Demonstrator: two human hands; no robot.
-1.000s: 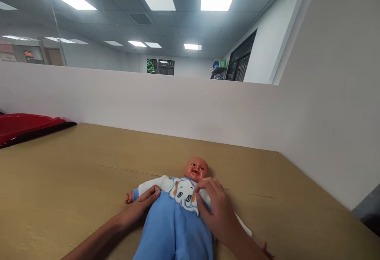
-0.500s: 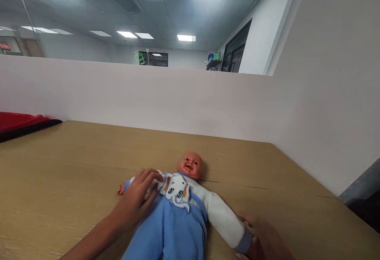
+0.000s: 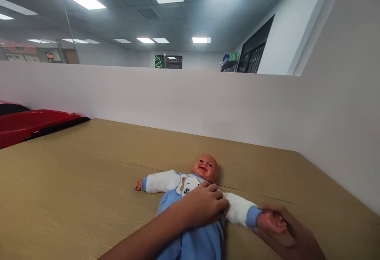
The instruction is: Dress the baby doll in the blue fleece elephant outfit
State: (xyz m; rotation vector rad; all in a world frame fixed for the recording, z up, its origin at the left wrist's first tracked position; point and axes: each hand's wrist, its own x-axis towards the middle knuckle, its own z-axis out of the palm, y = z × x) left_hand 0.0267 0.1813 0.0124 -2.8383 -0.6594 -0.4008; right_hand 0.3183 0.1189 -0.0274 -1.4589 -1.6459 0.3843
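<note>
A baby doll lies on its back on the table, dressed in a blue and white romper with an elephant patch on the chest. My left hand rests across the chest and covers much of the patch; its fingers are curled at the shoulder and upper sleeve on the right side of the view. My right hand has its thumb and fingers around the doll's wrist and hand, beside the blue cuff. The doll's other arm is stretched out to the left, untouched.
The brown table has seams across its top. A low white wall runs behind it, and another wall stands at right. Red tub-like containers with black rims are at the far left.
My left hand has moved from the doll's left-side sleeve across to the opposite shoulder. My right hand has shifted around the doll's hand, which now shows past the cuff. The view has turned left.
</note>
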